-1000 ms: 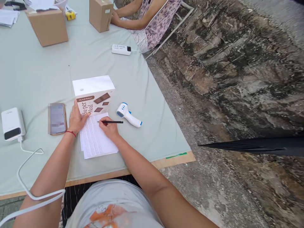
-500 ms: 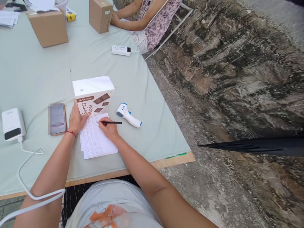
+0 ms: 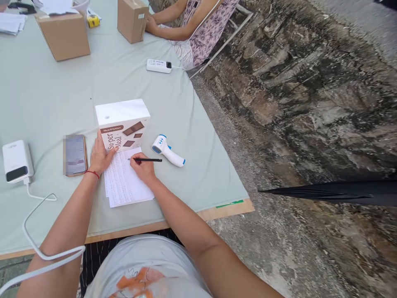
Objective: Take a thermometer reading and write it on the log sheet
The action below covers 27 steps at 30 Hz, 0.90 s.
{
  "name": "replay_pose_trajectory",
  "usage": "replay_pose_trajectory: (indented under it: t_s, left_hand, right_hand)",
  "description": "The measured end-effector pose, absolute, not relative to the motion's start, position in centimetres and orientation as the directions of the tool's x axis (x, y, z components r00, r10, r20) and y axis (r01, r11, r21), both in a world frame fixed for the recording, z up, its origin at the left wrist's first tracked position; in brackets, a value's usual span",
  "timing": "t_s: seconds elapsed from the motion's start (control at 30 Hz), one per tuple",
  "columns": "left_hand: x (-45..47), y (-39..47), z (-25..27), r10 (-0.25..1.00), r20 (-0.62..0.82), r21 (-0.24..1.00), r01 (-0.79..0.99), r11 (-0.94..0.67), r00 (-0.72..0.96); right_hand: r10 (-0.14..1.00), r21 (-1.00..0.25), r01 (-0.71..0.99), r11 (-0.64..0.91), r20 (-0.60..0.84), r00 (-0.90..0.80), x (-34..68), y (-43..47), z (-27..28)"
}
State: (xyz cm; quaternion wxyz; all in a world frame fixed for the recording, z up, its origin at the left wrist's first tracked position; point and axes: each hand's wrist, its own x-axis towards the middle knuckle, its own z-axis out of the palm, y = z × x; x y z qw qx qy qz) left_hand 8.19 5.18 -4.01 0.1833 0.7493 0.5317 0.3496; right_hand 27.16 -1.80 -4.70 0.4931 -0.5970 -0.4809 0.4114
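Since half a second ago, the black pen [image 3: 151, 160] has slid slightly rightward in the frame, and the right hand [image 3: 142, 167] has shifted a touch with it. A dark speck [image 3: 90, 98] on the pale green cloth [image 3: 204, 157] now sits a little lower. The white box [image 3: 122, 130] and the written sheets [image 3: 124, 182] keep their places.

The pen lies within the right hand's grip, which is closed around it, thumb and fingers pinched near the writing end. Its tip points left at the upper part of the sheets, left of centre in the frame, just below the box; the back end sticks out to the right. The box stands upright on the cloth-covered surface beyond the paper. The left hand [image 3: 101, 156] touches it at the lower left corner, fingers along its side and thumb at its front lower edge; whether that grip clasps the box or merely rests against it, I cannot tell.

The left forearm slants up from the lower left of the frame, a red bracelet [image 3: 93, 173] at the wrist. The right forearm reaches in from the lower right, its hand resting on the paper's right part. A phone [image 3: 75, 155] lies left of the left hand; a white-and-blue thermometer [image 3: 170, 152] lies right of the pen.
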Motion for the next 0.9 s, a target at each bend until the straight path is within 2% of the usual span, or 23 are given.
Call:
replay_pose_trajectory:
  t_s: [0.33,0.57,0.9]
  left_hand:
    - [8.23,5.17,-4.29,0.923,0.338,0.647,0.667,-0.369,0.183]
    - [8.16,5.26,-4.44,0.926,0.332,0.659,0.657,-0.366,0.183]
    - [8.24,5.11,-4.25,0.929,0.322,0.662,0.659,-0.358,0.182]
  right_hand:
    - [0.984,-0.973,0.223,-0.058,-0.018,0.18,27.18,-1.83,-4.66]
    - [0.98,-0.982,0.177,-0.064,-0.028,0.199,27.24,-1.85,-4.63]
    - [0.982,-0.967,0.244,-0.071,-0.025,0.188,27.14,-1.84,-4.77]
